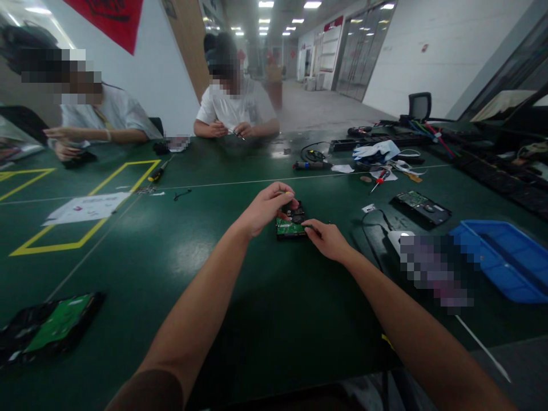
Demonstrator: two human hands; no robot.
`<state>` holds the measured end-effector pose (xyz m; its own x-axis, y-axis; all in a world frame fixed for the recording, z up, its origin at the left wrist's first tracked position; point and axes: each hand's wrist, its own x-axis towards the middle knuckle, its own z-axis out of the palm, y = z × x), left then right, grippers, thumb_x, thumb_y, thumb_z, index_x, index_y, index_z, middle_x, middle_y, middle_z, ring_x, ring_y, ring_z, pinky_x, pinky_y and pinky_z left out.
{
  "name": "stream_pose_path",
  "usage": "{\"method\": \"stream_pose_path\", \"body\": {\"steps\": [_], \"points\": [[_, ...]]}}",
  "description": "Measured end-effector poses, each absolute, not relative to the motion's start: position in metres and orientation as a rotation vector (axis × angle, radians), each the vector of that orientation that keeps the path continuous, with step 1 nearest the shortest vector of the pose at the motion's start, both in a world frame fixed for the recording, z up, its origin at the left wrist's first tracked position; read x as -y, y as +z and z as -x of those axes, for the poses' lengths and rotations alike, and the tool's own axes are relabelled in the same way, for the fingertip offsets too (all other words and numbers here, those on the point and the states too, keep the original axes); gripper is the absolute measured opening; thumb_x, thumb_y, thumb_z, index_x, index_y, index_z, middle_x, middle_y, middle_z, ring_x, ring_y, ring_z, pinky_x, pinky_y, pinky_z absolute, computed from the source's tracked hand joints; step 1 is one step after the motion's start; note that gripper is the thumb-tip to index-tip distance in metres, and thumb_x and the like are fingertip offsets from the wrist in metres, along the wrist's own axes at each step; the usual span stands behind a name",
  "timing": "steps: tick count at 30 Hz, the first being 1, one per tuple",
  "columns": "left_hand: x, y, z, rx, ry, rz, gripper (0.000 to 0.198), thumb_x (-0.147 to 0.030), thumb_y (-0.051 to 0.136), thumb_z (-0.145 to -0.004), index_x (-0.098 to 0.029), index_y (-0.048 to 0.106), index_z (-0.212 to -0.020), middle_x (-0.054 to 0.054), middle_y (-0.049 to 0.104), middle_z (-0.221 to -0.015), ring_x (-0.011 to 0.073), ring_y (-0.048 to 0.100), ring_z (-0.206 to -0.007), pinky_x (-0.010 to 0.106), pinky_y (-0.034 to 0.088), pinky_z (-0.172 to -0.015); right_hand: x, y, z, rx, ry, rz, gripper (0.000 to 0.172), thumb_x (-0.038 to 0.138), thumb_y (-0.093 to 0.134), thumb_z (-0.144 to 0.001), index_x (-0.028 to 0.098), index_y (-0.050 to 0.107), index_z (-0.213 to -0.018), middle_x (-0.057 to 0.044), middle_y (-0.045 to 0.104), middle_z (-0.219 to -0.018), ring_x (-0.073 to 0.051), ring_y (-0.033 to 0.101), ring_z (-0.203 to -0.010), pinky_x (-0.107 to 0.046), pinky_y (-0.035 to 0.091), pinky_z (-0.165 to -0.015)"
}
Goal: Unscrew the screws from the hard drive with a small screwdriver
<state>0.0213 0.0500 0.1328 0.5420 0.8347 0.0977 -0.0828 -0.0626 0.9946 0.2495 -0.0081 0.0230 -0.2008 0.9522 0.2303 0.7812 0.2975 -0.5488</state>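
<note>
A hard drive [291, 228] with a green circuit board lies on the green table in front of me. Over its far part my left hand [272, 208] is closed, fingers curled down. A small yellow spot shows between those fingers, but the thing they hold is mostly hidden. At the drive's right edge, my right hand [327, 238] grips with bent fingers, the fingertips against the drive.
More hard drives lie at the right [422, 208] and at the near left [55, 325]. A blue tray [509, 257], a red-handled screwdriver [380, 180], white gloves [377, 152] and cables are on the right. Two people sit across the table, their hands busy with small things.
</note>
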Motion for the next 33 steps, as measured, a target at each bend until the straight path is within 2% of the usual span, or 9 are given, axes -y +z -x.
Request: {"method": "stream_pose_path", "body": {"steps": [5,7,10,14,22,27,33], "points": [[-0.0524,0.1333,-0.0198,-0.71,0.883,-1.514,0.019,-0.034,0.062,-0.091,-0.017,0.072,-0.095,0.008,0.067,-0.101,0.0176,0.061,-0.089,0.025,0.049,-0.061,0.0072,0.0216,-0.2509,2.045,0.422,1.548,0.032,0.039,0.049,-0.104,0.027,0.066,-0.129,0.0,0.069,-0.082,-0.015,0.058,-0.064,-0.026,0.036,-0.061],[-0.0539,0.1328,-0.0191,-0.706,0.888,-1.5,0.021,-0.033,0.059,-0.092,-0.018,0.073,-0.097,0.008,0.067,-0.097,0.0176,0.061,-0.087,0.025,0.047,-0.06,0.0069,0.0212,-0.2513,2.046,0.421,1.548,0.032,0.04,0.048,-0.105,0.028,0.066,-0.129,0.0,0.07,-0.082,-0.015,0.058,-0.065,-0.027,0.036,-0.061],[-0.0557,0.132,-0.0192,-0.691,0.885,-1.443,0.021,-0.03,0.056,-0.092,-0.021,0.071,-0.105,0.006,0.068,-0.092,0.0174,0.063,-0.084,0.025,0.047,-0.06,0.0067,0.0208,-0.2513,2.048,0.419,1.541,0.032,0.04,0.048,-0.105,0.028,0.065,-0.129,-0.001,0.07,-0.083,-0.015,0.059,-0.065,-0.027,0.036,-0.062],[-0.0559,0.1313,-0.0206,-0.678,0.882,-1.455,0.018,-0.031,0.056,-0.093,-0.021,0.069,-0.1,0.007,0.068,-0.092,0.0165,0.063,-0.083,0.025,0.046,-0.06,0.0071,0.0215,-0.2507,2.05,0.419,1.534,0.033,0.04,0.047,-0.105,0.027,0.065,-0.13,0.0,0.07,-0.082,-0.015,0.058,-0.063,-0.027,0.036,-0.062],[-0.0564,0.128,-0.0204,-0.717,0.929,-1.599,0.023,-0.041,0.071,-0.088,-0.02,0.071,-0.097,0.003,0.065,-0.088,0.0123,0.055,-0.073,0.023,0.044,-0.06,0.008,0.0242,-0.2499,2.03,0.453,1.536,0.033,0.04,0.049,-0.104,0.027,0.066,-0.129,0.0,0.069,-0.079,-0.015,0.057,-0.061,-0.027,0.037,-0.061],[-0.0567,0.1294,-0.0181,-0.734,0.916,-1.624,0.024,-0.036,0.067,-0.09,-0.021,0.076,-0.106,0.006,0.069,-0.102,0.0137,0.058,-0.08,0.024,0.046,-0.062,0.0076,0.0231,-0.2503,2.014,0.468,1.525,0.033,0.04,0.049,-0.104,0.026,0.066,-0.129,-0.001,0.07,-0.08,-0.016,0.059,-0.063,-0.027,0.039,-0.062],[-0.0522,0.1313,-0.0197,-0.658,0.86,-1.419,0.021,-0.031,0.065,-0.09,-0.02,0.066,-0.108,0.007,0.069,-0.094,0.0172,0.064,-0.085,0.025,0.048,-0.06,0.0077,0.0231,-0.2508,2.024,0.446,1.534,0.032,0.039,0.05,-0.104,0.027,0.066,-0.128,-0.001,0.07,-0.08,-0.016,0.059,-0.063,-0.027,0.038,-0.061]]}}
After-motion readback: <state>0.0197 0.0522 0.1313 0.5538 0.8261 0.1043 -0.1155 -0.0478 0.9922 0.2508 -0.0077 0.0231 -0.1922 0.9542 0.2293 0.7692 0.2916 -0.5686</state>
